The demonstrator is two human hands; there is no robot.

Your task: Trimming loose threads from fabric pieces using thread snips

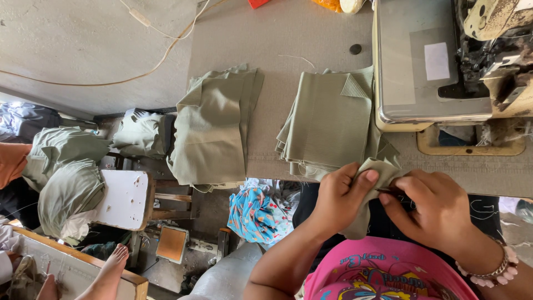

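At the near edge of the sewing table (311, 33), both hands work one small piece of olive fabric (371, 191). Left hand (338, 197) pinches it, thumb on top, fingers curled under, cloth hanging down below the fist. Right hand (436, 208) is closed on the same piece from the other side, fingertips pinched together around something thin and dark; can't tell what. Beaded bracelet (491, 271) on the right wrist. Just behind the hands, a stack of olive cut pieces (327, 119) lies on the table, touching the base of the sewing machine (422, 61). Second olive stack (214, 125) sits well to the left, overhanging the table edge. Below the table: blue patterned cloth (252, 214), white stool (125, 197), olive bundles (66, 172), another person's bare foot (108, 272) lower left.
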